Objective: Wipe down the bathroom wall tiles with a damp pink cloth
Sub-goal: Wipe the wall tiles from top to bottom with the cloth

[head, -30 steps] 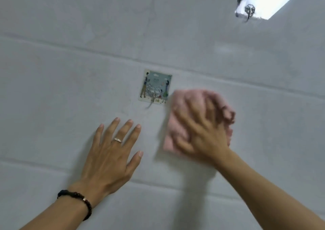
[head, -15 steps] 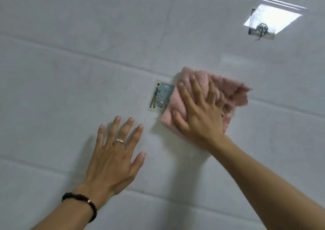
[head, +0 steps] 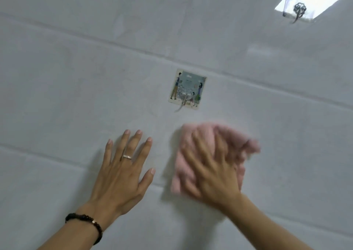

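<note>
The pink cloth (head: 208, 160) is pressed flat against the wall tiles (head: 76, 89) under the spread fingers of the right hand (head: 212, 175), blurred by motion, and has been drawn down from beside the illustrated adhesive hook (head: 187, 89), now fully uncovered, to the grout line below it. The patch around the hook is judged wiped, with lower tiles next. The left hand (head: 122, 171) stays released, flat on pale glossy tiling, where a second metal hook (head: 299, 10) and a bright reflection are seen.
</note>
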